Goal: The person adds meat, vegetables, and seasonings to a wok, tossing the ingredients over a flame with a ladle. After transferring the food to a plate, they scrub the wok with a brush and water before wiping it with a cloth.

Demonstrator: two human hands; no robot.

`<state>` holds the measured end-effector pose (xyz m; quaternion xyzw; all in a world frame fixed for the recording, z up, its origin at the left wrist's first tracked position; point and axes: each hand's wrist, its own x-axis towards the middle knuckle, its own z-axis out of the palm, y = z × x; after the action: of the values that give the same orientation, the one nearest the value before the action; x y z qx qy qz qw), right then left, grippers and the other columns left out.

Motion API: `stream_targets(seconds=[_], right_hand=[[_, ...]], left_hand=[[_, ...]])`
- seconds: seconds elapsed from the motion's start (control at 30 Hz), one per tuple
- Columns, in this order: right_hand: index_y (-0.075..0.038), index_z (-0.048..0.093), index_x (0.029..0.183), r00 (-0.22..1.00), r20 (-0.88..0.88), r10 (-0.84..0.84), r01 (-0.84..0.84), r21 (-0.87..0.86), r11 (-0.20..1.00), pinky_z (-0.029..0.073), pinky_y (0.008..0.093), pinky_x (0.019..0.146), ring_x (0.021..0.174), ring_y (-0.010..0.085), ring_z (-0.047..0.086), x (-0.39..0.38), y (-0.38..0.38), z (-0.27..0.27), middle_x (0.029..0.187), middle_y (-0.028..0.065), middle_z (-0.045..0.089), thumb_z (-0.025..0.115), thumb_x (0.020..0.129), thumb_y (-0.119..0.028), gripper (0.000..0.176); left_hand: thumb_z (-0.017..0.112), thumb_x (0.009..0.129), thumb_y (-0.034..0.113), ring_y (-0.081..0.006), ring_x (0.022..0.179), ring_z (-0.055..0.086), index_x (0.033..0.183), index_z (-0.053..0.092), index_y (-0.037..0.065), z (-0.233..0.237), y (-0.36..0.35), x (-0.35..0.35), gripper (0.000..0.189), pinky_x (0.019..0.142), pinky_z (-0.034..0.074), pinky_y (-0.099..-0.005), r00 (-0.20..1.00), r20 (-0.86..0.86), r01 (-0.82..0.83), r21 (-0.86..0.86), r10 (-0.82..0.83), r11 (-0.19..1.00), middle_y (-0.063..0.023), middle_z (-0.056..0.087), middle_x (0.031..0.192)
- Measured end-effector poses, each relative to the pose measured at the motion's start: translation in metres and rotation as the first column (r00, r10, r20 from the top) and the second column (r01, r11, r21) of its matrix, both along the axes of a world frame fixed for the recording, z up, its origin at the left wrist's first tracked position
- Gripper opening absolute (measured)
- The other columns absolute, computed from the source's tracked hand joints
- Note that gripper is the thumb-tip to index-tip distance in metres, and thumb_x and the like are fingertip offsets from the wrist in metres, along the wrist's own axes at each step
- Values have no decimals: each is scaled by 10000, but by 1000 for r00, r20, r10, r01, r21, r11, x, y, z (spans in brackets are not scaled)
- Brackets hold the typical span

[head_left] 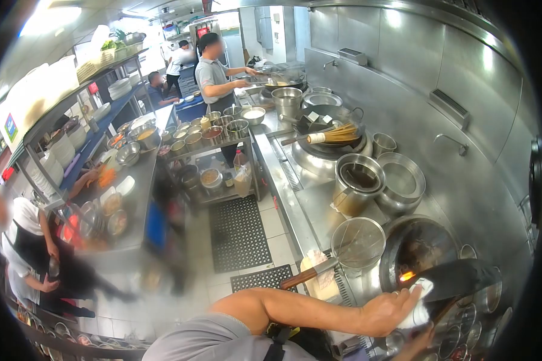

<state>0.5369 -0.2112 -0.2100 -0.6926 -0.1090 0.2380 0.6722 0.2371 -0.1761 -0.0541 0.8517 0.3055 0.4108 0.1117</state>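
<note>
My left hand (384,311) is closed around a folded white cloth (420,307), pressed at the edge of a dark wok (467,280). The wok is raised and tilted beside the round burner (418,246), where an orange flame (408,276) shows. Lower down, my right hand (420,346) is blurred and partly cut off by the cloth and frame edge. Its fingers cannot be made out; a brown stick-like handle seems to run up from it toward the wok. A wire strainer (359,242) with a wooden handle (307,274) lies left of the burner.
Metal pots (360,180) and a basin (401,180) stand behind the burner. A bamboo brush (337,133) rests on another wok. Bowls and metal cups crowd the lower right. A co-worker (214,72) stands at the far stove; other people are at the left prep counter (140,204).
</note>
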Motion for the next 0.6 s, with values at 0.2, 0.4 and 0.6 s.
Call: stream_targets(seconds=[0.2,0.4,0.6], right_hand=[[-202,537,1349,989,-105,102,-95,63,993,481,334,680,1000,201,510,27,5,6,1273,35,564,689,844,-294,535],[-26,440,1397,951,299,84,-167,262,951,504,273,549,708,161,619,42,-21,185,1017,78,637,685,881,-165,588],[-40,500,1363,764,638,-96,-182,356,917,462,260,568,673,129,554,90,30,288,922,46,625,627,859,-87,522]], left_hand=[[708,613,89,-425,911,627,1406,239,-150,-6,52,-11,951,834,511,-440,990,-81,-140,-368,118,919,-319,575,1105],[631,824,197,-239,731,648,944,650,-75,-74,157,-36,298,681,511,-377,993,32,-62,-690,117,722,-144,682,835],[595,809,102,-114,610,545,862,621,-12,-170,147,31,128,507,416,-273,899,275,61,-850,340,524,-26,607,768]])
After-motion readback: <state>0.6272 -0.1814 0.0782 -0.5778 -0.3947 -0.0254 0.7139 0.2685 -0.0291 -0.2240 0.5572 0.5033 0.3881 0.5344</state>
